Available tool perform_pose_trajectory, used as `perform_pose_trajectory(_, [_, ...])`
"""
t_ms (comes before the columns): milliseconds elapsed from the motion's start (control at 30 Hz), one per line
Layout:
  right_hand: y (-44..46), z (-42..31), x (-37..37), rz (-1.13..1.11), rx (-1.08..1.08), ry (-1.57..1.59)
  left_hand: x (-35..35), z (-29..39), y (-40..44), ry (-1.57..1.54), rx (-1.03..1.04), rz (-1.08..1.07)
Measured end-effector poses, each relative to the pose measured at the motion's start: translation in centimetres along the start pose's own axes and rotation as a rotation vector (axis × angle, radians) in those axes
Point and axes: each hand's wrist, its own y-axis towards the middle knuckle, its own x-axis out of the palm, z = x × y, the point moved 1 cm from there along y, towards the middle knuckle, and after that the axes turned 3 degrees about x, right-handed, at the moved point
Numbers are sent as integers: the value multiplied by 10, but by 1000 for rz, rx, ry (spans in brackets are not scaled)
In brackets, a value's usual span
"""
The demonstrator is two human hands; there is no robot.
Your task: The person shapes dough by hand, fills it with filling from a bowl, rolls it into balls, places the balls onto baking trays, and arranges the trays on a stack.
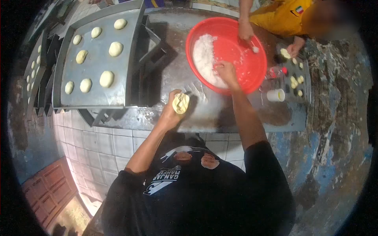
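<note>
My left hand (168,117) is closed around a flattened piece of pale yellow dough (181,103), its creased, hollowed face turned upward above the metal table. Over the large red basin (252,76), my right hand (227,73) has its fingers bunched at the edge of a heap of white crumbly filling (204,59). The fingertips touch the heap and are partly hidden in it. The heap lies along the basin's left side, with loose crumbs scattered over the red bottom.
Left of me, a metal tray (98,96) carries several dough balls (106,79). A co-worker in yellow reaches one hand (246,32) into the basin, near a small white lump (255,50). A white cup (276,95) and another tray (308,84) with dough pieces stand right.
</note>
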Motion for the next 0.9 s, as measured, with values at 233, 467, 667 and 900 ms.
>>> perform_pose_trajectory(233, [33,4,30,-95,251,75,-41,1,55,298,86,-142])
perform_pose_trajectory(467, [20,-4,-27,-323,405,918,-33,36,107,166,13,77])
perform_pose_trajectory(667, [-33,-103,-46,-470,-64,594,20,29,142,42,246,-1])
perform_pose_trajectory(900, [-140,-115,-26,-88,-715,-88,59,62,104,-7,121,153])
